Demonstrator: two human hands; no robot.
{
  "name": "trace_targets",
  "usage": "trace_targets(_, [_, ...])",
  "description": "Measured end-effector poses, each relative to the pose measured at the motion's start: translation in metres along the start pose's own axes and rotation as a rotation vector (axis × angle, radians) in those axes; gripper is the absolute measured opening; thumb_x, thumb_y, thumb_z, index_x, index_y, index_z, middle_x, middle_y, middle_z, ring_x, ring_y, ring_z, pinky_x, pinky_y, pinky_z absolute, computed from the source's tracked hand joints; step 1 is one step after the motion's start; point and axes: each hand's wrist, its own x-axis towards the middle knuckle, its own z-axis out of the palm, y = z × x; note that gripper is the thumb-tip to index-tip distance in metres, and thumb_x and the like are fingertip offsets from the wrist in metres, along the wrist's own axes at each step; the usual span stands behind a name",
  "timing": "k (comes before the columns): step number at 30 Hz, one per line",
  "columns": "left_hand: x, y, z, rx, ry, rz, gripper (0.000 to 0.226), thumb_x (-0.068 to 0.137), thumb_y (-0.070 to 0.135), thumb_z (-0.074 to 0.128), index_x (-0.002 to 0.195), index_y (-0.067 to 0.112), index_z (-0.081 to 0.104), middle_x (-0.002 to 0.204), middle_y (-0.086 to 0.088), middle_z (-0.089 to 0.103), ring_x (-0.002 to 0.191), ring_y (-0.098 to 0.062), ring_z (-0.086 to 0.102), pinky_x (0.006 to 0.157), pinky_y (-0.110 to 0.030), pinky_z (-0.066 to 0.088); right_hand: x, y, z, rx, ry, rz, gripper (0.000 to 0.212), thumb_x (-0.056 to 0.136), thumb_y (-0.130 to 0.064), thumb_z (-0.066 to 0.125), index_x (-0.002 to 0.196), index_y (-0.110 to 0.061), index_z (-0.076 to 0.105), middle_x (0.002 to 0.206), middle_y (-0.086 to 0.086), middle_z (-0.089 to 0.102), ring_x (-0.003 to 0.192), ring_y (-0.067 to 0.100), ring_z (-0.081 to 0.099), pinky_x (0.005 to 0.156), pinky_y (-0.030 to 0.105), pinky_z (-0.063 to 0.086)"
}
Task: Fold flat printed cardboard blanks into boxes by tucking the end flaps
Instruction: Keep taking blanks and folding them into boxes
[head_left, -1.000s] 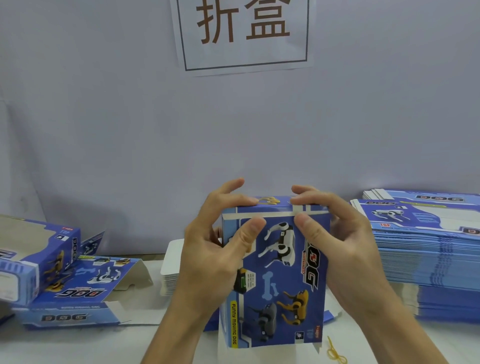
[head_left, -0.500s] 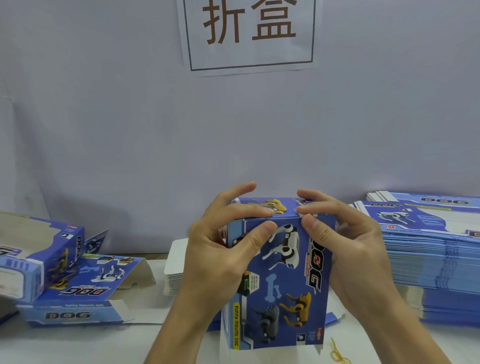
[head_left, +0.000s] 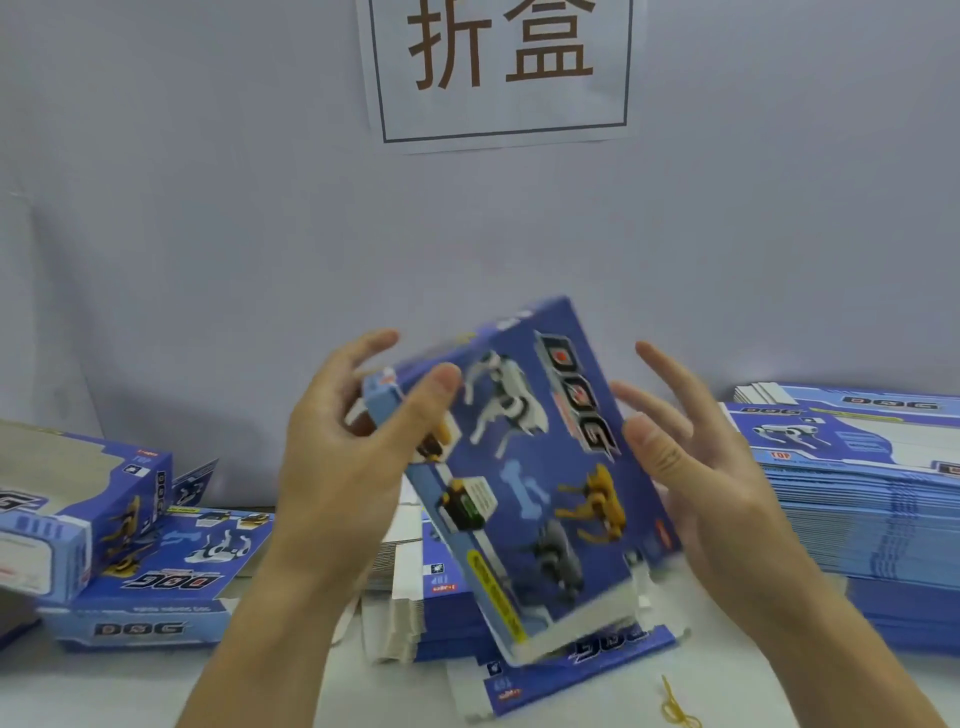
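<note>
A blue printed box (head_left: 524, 493) with dog pictures and "DOG" lettering is raised above the table and tilted, its top end leaning to the right. My left hand (head_left: 337, 457) grips its upper left corner, thumb on the front face and fingers behind. My right hand (head_left: 711, 467) is beside the box's right edge with its fingers spread and straight; I cannot tell whether the palm touches the box. The box's lower end is blurred.
A tall stack of flat blanks (head_left: 857, 509) fills the right side. A lower stack of blanks (head_left: 415, 587) lies under the raised box. Two folded boxes (head_left: 78, 509) lie at the left. A yellow rubber band (head_left: 675, 706) lies near the front. A wall sign (head_left: 498, 67) hangs behind.
The box stood upright with both hands pressing its top flap. Now it is lifted and tilted to the right; my right hand has let go and spread open.
</note>
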Motion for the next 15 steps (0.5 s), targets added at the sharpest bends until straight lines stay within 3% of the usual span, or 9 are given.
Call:
trace_targets(2, [0.003,-0.005,-0.002,-0.123,0.140,-0.003,0.069,0.059,0.049,0.076,0.120,0.022,0.057,0.071,0.003,0.068,0.064,-0.013,0.066,0.064,-0.032,0.057,0.000,-0.001,-0.002,-0.239,0.098,0.025,0.076,0.065,-0.075,0.072,0.134,-0.058,0.045,0.133,-0.018,0.056,0.124,0.006,0.055,0.092,0.028,0.046])
trace_targets(3, [0.004,-0.008,-0.002,-0.181,0.222,-0.010,0.066,0.062,0.048,0.076,0.119,0.021,0.055,0.069,0.004,0.066,0.062,-0.010,0.064,0.063,-0.031,0.056,0.001,0.000,-0.003,-0.348,0.198,0.011,0.076,0.066,-0.074,0.069,0.135,-0.055,0.044,0.131,-0.017,0.055,0.123,0.006,0.053,0.092,0.027,0.043])
trace_targets(6, [0.005,-0.017,0.002,-0.338,0.444,-0.071,0.049,0.071,0.048,0.070,0.110,0.027,0.048,0.073,0.008,0.069,0.066,-0.007,0.067,0.066,-0.036,0.055,0.003,0.001,0.000,-0.422,0.435,0.077,0.076,0.061,-0.074,0.056,0.128,-0.040,0.047,0.121,-0.006,0.057,0.109,0.014,0.057,0.090,0.041,0.050])
trace_targets(9, [0.003,-0.027,0.010,-0.415,0.580,-0.143,0.042,0.079,0.051,0.068,0.103,0.032,0.040,0.086,0.007,0.071,0.072,-0.009,0.073,0.065,-0.038,0.059,0.005,-0.001,0.011,-0.453,0.337,0.373,0.083,0.059,-0.082,0.044,0.111,-0.019,0.058,0.096,0.002,0.068,0.091,0.018,0.064,0.084,0.046,0.054])
trace_targets(10, [0.002,-0.030,0.013,-0.437,0.593,-0.175,0.046,0.076,0.052,0.068,0.105,0.030,0.039,0.091,0.004,0.071,0.075,-0.011,0.074,0.064,-0.039,0.061,0.005,-0.001,0.016,-0.398,0.266,0.497,0.087,0.059,-0.082,0.043,0.110,-0.015,0.061,0.087,0.003,0.071,0.088,0.021,0.067,0.086,0.048,0.054])
trace_targets(12, [-0.002,-0.036,0.022,-0.437,0.510,-0.268,0.061,0.069,0.054,0.070,0.115,0.026,0.040,0.087,0.004,0.072,0.075,-0.013,0.073,0.066,-0.043,0.062,0.003,0.003,0.025,-0.121,0.151,0.617,0.078,0.060,-0.079,0.050,0.110,-0.021,0.063,0.089,0.009,0.075,0.090,0.029,0.072,0.086,0.049,0.056])
trace_targets(15, [-0.009,-0.043,0.028,-0.350,0.209,-0.452,0.077,0.063,0.050,0.079,0.127,0.023,0.046,0.079,0.006,0.074,0.076,-0.014,0.072,0.072,-0.052,0.060,0.003,0.012,0.027,0.299,0.211,0.424,0.047,0.059,-0.064,0.069,0.091,-0.029,0.066,0.104,0.008,0.070,0.099,0.034,0.070,0.086,0.061,0.054])
